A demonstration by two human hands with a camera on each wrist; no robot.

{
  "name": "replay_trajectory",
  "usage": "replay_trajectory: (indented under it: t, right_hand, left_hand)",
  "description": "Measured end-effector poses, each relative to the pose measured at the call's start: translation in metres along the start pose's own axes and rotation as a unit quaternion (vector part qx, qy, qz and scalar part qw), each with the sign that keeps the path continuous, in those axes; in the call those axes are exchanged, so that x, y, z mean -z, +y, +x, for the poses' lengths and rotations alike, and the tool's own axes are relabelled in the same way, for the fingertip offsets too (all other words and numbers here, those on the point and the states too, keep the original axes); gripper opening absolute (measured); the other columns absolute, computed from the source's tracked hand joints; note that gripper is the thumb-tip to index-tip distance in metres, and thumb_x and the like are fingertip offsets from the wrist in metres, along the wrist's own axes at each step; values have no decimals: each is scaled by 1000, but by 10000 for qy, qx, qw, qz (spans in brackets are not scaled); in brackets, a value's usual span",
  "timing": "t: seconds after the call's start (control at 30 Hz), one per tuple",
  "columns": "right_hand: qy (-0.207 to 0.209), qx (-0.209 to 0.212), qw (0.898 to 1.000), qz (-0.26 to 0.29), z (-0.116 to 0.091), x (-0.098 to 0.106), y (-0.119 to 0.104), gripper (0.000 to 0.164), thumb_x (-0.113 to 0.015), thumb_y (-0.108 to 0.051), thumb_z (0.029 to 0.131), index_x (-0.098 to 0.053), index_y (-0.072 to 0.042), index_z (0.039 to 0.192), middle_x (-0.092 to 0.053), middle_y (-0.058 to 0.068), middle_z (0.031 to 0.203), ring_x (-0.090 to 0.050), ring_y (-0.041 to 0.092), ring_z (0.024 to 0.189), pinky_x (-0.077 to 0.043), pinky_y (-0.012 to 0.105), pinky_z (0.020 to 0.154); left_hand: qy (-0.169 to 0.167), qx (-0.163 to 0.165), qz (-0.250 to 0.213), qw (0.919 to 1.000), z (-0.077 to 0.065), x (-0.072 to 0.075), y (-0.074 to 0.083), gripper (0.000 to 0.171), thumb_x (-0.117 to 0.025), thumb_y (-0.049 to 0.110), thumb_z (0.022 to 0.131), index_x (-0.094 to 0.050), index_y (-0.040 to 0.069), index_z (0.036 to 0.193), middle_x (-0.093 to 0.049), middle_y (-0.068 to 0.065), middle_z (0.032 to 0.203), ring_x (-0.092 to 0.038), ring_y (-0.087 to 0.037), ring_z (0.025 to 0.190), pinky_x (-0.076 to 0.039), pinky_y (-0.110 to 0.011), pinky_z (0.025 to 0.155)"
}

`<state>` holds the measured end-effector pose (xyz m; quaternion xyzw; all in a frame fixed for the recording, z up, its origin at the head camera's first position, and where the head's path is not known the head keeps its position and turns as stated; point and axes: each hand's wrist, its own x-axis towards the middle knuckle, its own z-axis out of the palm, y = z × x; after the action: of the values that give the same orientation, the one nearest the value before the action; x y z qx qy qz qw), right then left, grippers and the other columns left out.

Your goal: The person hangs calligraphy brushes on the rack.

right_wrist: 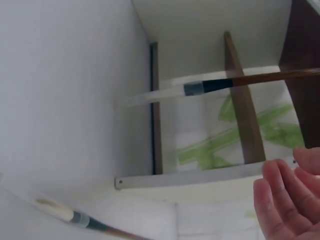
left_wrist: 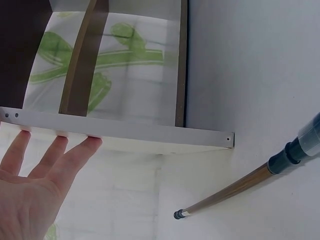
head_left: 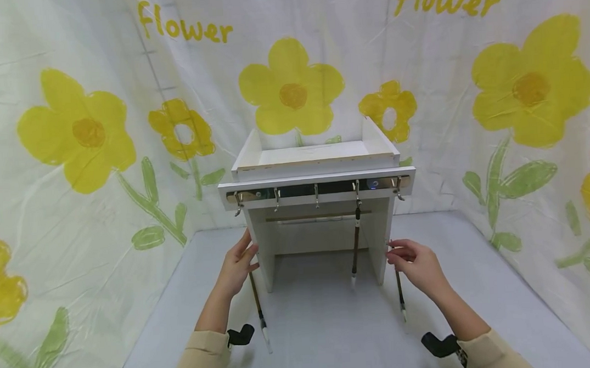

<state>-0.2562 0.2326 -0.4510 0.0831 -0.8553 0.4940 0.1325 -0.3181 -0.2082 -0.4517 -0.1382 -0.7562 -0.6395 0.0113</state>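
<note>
A white wooden shelf unit (head_left: 319, 172) stands on the table, with a strip of metal hooks (head_left: 317, 193) across its front. From one hook right of centre hangs a writing brush (head_left: 357, 241), tip down. My left hand (head_left: 234, 269) rests its fingertips (left_wrist: 92, 142) on the left side panel, fingers extended. Beside the right panel is my right hand (head_left: 417, 264); its fingers (right_wrist: 270, 175) bend slightly at the panel's edge, and nothing shows in them. One more brush (head_left: 258, 303) lies below the left hand, another (head_left: 401, 297) below the right; both have capped white tips.
An upper tray (head_left: 318, 151) with raised sides tops the unit. The pale table (head_left: 316, 326) meets a white curtain (head_left: 288, 19) painted with yellow flowers. Black wrist devices (head_left: 240, 335) sit at both sleeves.
</note>
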Motion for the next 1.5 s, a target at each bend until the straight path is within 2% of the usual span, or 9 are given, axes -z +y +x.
replay_trajectory:
  t: [0.13, 0.23, 0.33, 0.53, 0.73, 0.9, 1.03, 1.2, 1.5]
  right_hand:
    - [77, -288, 9995, -32, 0, 2, 5, 30, -68, -10, 97, -63, 3, 124, -75, 21, 107, -74, 14, 85, -63, 30, 72]
    - [94, -354, 9993, 32, 2, 4, 8, 32, -69, -11, 97, -63, 4, 124, -74, 23, 107, -72, 8, 82, -64, 34, 73]
    - [81, -406, 9991, 79, 3, 5, 11, 34, -70, -11, 96, -62, 5, 125, -74, 24, 108, -72, 9, 82, -64, 34, 72]
    - [36, -788, 9965, -284, 8, 5, 20, 40, -72, -16, 95, -61, 3, 129, -74, 22, 111, -73, 18, 89, -61, 28, 72]
    - [-50, -1317, 9906, -362, 14, 4, 26, 58, -76, -18, 92, -51, 7, 138, -66, 29, 123, -70, 37, 105, -63, 37, 76]
    - [-63, -1711, 9847, -334, 18, 2, 36, 66, -76, -15, 90, -44, 9, 142, -60, 34, 129, -68, 42, 108, -63, 38, 76]
    - [-144, -1983, 9799, -174, 20, -2, 48, 65, -75, -13, 90, -42, 9, 142, -57, 35, 130, -68, 43, 103, -63, 37, 75]
    - [-201, -2188, 9753, -241, 23, -6, 60, 65, -76, -13, 90, -42, 8, 141, -57, 35, 130, -69, 41, 99, -63, 36, 73]
    - [-305, -2228, 9741, -248, 25, -13, 67, 64, -78, -6, 86, -44, 9, 139, -59, 34, 124, -70, 32, 90, -63, 38, 74]
  left_hand:
    - [-11, 21, -38, 10000, 0, -1, 0, 62, -52, 27, 107, -24, 26, 162, -22, -4, 168, -35, -40, 147, -47, -62, 103]
    - [-1, 28, -7, 10000, 0, 0, 0, 62, -52, 29, 107, -24, 27, 162, -22, -5, 168, -35, -40, 147, -47, -61, 103]
    - [-8, 7, 26, 10000, 0, 1, 0, 62, -51, 29, 107, -23, 26, 162, -22, -5, 168, -34, -40, 147, -47, -61, 103]
    - [-42, -25, -12, 10000, 0, 1, 2, 62, -51, 28, 107, -22, 26, 162, -21, -7, 168, -33, -41, 147, -46, -62, 103]
    - [20, -21, -45, 10000, 1, 1, 0, 62, -52, 27, 107, -23, 26, 162, -23, -6, 168, -35, -41, 147, -47, -62, 102]
    - [49, -14, -31, 10000, 1, 1, 0, 61, -51, 27, 107, -24, 26, 162, -23, -5, 168, -36, -40, 146, -48, -62, 102]
    - [49, 2, -20, 10000, 0, 1, 0, 61, -52, 27, 107, -24, 26, 162, -23, -5, 168, -36, -41, 146, -48, -62, 101]
    - [39, 70, 21, 10000, -1, 1, -1, 62, -52, 29, 106, -24, 28, 162, -22, -5, 168, -35, -42, 146, -47, -61, 101]
    - [-6, -40, 62, 10000, 0, 1, 1, 62, -52, 29, 107, -24, 28, 162, -23, -5, 168, -35, -42, 146, -48, -61, 102]
